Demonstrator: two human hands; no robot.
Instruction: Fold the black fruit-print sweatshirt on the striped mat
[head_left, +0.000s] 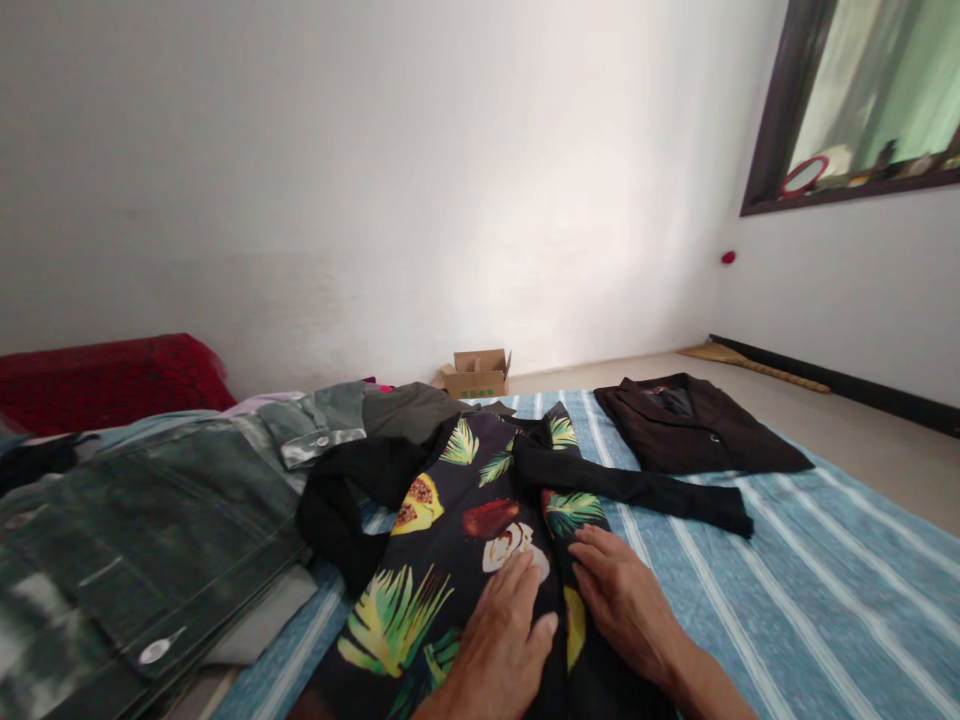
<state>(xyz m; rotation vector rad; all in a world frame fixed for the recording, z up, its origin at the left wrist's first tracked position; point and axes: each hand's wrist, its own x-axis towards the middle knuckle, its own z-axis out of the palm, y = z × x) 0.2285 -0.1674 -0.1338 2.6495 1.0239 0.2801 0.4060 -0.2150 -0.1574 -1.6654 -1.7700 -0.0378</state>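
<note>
A black garment with a fruit and palm-leaf print (pixel 450 540) is spread on the blue striped sheet (pixel 720 580), its neck end away from me. One plain black sleeve (pixel 637 482) stretches out to the right; the other black sleeve (pixel 330 510) bends on the left. My left hand (pixel 502 635) lies flat on the middle of the printed cloth, fingers pointing away. Along the garment's right side, my right hand (pixel 619 600) rests with its fingers extended on the cloth. Neither hand grips anything that I can see.
A grey-green jacket (pixel 172 540) lies over piled clothes on the left. A folded dark brown garment (pixel 697 425) sits at the bed's far right. Behind are a cardboard box (pixel 476 375), a red bundle (pixel 112 380) and a window sill with a mirror (pixel 805 176).
</note>
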